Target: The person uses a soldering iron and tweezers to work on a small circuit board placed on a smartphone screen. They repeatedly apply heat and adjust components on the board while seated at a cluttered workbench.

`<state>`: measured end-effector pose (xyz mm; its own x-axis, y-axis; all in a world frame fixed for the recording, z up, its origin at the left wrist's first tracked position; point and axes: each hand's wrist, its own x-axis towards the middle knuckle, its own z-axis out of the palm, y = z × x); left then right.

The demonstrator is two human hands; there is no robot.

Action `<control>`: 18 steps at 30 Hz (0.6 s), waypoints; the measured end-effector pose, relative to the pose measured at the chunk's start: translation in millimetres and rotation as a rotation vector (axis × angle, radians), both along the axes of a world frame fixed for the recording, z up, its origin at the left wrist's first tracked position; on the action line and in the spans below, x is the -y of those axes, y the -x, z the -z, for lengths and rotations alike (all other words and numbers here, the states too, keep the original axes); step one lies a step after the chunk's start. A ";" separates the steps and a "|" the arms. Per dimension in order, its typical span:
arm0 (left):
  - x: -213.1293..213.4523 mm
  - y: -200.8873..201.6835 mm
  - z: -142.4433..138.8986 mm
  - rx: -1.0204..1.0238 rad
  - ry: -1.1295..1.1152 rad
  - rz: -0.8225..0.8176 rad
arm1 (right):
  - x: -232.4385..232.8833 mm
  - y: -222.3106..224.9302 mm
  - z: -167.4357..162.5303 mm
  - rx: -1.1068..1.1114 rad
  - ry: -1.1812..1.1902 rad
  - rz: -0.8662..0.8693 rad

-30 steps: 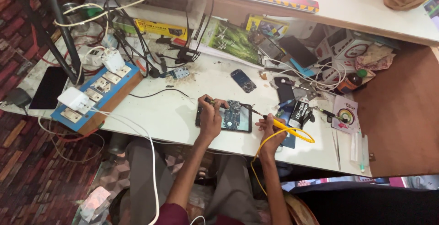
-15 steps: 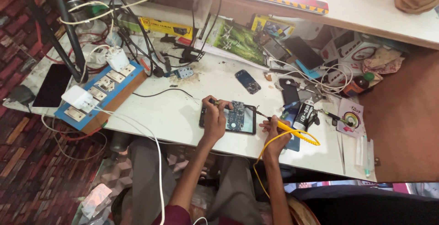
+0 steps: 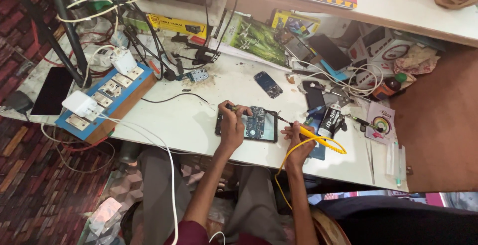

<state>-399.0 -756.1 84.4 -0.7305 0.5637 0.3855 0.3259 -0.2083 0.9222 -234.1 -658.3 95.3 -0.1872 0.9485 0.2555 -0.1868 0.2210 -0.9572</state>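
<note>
An opened phone (image 3: 259, 124) lies flat on the white table (image 3: 174, 120), its circuit board exposed. My left hand (image 3: 232, 123) rests on the phone's left end and pinches a thin tool whose tip points at the board. My right hand (image 3: 298, 136) grips a yellow-handled soldering iron (image 3: 311, 135) just right of the phone. Its dark tip reaches toward the phone's right edge. A yellow cable (image 3: 294, 155) loops from the iron down past the table's front edge.
A blue power strip (image 3: 107, 100) with white plugs lies at the left. A dark phone (image 3: 269, 84), a black tablet (image 3: 52, 90), boxes, cables and small parts crowd the back and right. Tweezers (image 3: 371, 150) lie by the right edge.
The view has shifted slightly. Both hands stay on the phone and the iron, with the iron's tip kept near the phone's right side.
</note>
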 end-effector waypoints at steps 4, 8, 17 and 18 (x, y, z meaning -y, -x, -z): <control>4.9 -4.1 -0.9 -0.055 -0.051 -0.006 | 4.4 -5.3 1.2 -0.014 0.006 -0.008; 9.4 -7.2 -4.6 0.000 0.028 -0.014 | 8.1 -9.0 0.5 -0.037 0.013 -0.020; 7.4 -11.2 -6.3 -0.027 -0.022 -0.031 | 7.8 -10.3 -4.9 0.003 0.014 -0.002; 6.9 -11.3 -6.4 -0.057 -0.046 -0.037 | 7.9 -10.8 -5.7 0.032 0.004 0.004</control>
